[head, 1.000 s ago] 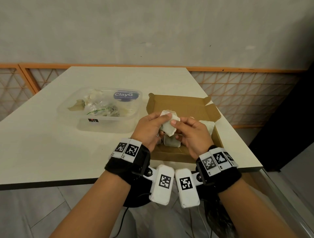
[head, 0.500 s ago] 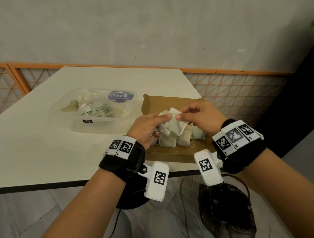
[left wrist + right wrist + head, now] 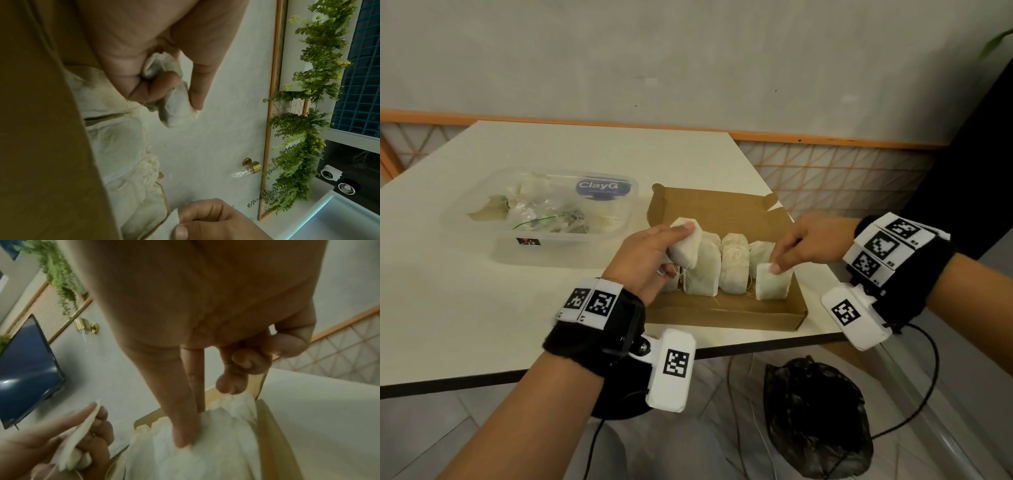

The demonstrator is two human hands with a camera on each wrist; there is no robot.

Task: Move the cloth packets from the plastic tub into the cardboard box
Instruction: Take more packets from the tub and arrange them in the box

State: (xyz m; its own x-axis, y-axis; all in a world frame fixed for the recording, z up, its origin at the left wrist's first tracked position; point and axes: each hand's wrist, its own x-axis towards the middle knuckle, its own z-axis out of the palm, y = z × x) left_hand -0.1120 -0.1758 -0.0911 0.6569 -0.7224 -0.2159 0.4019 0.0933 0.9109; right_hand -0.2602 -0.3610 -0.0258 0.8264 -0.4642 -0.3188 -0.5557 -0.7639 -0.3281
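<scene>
We find ourselves in a decorated indoor room, perhaps a café or lounge, white surface [image 3: 592,154], orange lattice panelling [image 3: 842,174], hanging greenery [image 3: 304,113], wall screen [image 3: 24,373], brass wall fitting [image 3: 252,165].

Clear, faintly glossy plastic tub [image 3: 536,251] with a shiny blue oval label [image 3: 602,186]. Shallow brown cardboard box [image 3: 726,313], matt and slightly fibrous, raw cut edges. Off-white cloth packets [image 3: 733,265], matt woven fabric, soft and creased, with thin loose threads. Cream table top [image 3: 482,308], smooth, matt laminate look. Crinkled black plastic bag [image 3: 816,416], dull sheen. Black fuzzy fabric wristbands [image 3: 592,337].
</scene>
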